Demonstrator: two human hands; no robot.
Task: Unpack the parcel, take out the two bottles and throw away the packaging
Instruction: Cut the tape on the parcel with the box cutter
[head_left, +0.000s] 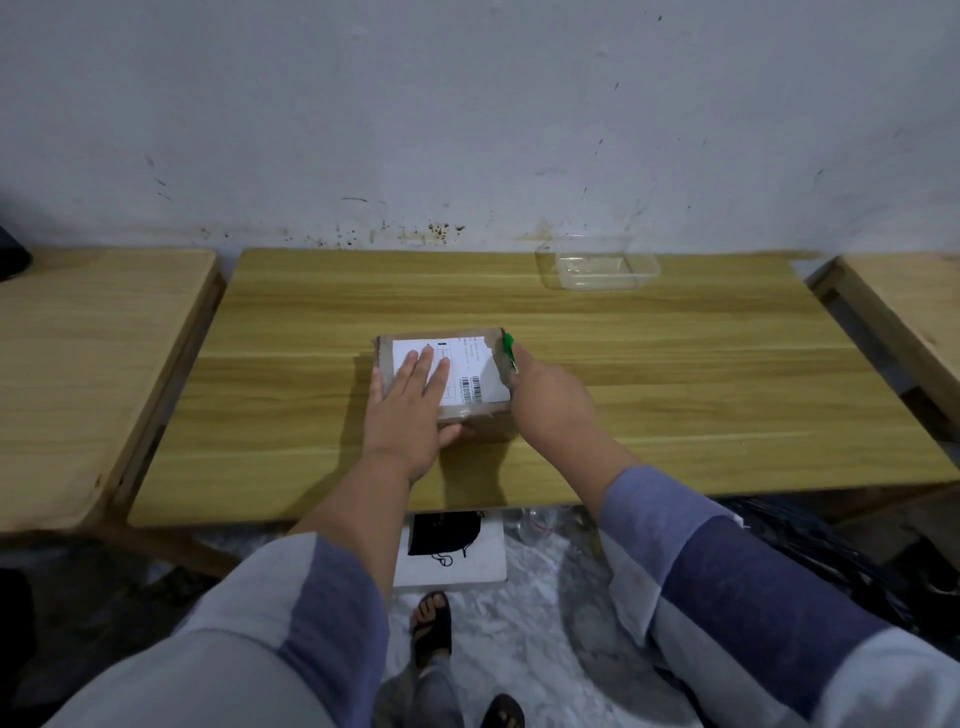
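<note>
Cutting open a sealed parcel (470, 374), mid wooden table (675, 364), wall side away, clear plastic tray (597, 265) well apart at back right. Cardboard box still taped shut, white shipping label (467, 364) on top, no bottles out yet. Left hand (410, 400) flat and open, palm down on lid, fingers spread over label, thumb hooked over near edge, nothing grasped, just pinning. Right hand (545, 400) curled closed around green-handled cutter (509, 348), tip at box's right top edge; blade itself too small to make out. To do well: keep downward press steady so box cannot slide, run blade shallow along tape seam only, away from left fingers, avoid stabbing deep since bottles likely sit just under lid. Probably early stage, packaging disposal far off.
</note>
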